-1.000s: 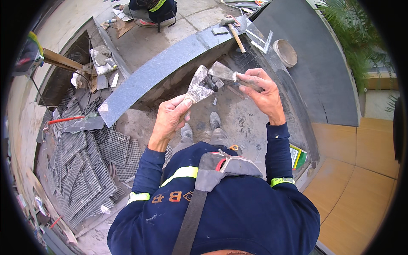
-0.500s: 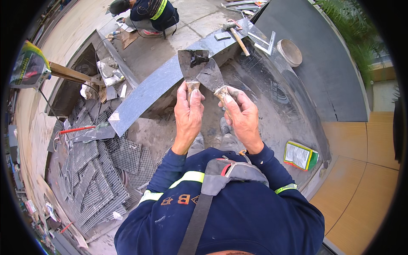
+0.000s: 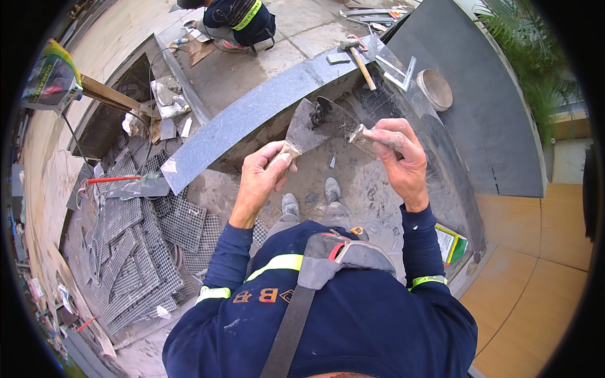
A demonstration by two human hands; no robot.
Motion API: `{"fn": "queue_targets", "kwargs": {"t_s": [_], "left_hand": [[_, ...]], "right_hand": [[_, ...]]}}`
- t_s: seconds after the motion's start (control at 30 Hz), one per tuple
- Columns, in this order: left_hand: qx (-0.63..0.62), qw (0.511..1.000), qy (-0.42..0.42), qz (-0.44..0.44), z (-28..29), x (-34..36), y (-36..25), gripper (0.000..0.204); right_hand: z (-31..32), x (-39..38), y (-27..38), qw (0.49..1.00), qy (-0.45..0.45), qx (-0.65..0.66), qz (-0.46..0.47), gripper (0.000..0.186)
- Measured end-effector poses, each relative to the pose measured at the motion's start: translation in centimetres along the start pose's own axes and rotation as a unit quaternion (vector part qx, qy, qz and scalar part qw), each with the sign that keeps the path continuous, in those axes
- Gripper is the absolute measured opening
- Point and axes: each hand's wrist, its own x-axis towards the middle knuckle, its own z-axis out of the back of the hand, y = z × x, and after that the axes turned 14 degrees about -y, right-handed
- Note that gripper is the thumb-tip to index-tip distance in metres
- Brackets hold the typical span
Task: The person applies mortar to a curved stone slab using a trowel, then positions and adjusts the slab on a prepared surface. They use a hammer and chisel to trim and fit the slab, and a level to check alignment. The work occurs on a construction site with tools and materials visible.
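One putty knife (image 3: 301, 128) is gripped in the left hand (image 3: 263, 167), a second knife (image 3: 342, 120) in the right hand (image 3: 402, 159); the step looks like working dark paste (image 3: 321, 112), next calling for level blades.

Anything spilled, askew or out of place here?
Mainly the grid-patterned grey panels on the left: they lie in a loose heap, overlapping at differing angles rather than stacked squarely. The floor is also darkly blotched; whether from a spill, I cannot tell.

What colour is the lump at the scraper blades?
The lump is black, seen best in the head view.
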Motion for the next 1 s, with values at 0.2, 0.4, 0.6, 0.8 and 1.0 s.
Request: {"fn": "queue_targets", "kwargs": {"t_s": [0.2,0.4,0.6,0.8,1.0], "left_hand": [[0.004,0.998,0.038,0.048,1.3,-0.3,-1.2,0.024],[-0.057,0.995,0.048,0.07,1.1,-0.3,-0.6,0.03],[-0.067,0.994,0.06,0.054,1.8,-0.3,0.0,0.034],[-0.066,0.997,0.045,0.02,2.2,-1.1,0.6,0.035],[-0.059,0.998,0.027,-0.004,2.7,-1.5,0.9,0.039]], "right_hand": [[-0.2,0.6,2.9,0.999,-0.036,-0.014,-0.025,0.04],[1.3,0.4,1.3,0.992,0.048,-0.08,0.089,0.044],[0.5,0.6,1.5,0.989,0.082,-0.065,0.1,0.048],[1.3,1.2,0.9,0.988,0.084,-0.091,0.096,0.047],[2.5,3.5,0.8,0.967,0.063,-0.201,0.141,0.045]]}}
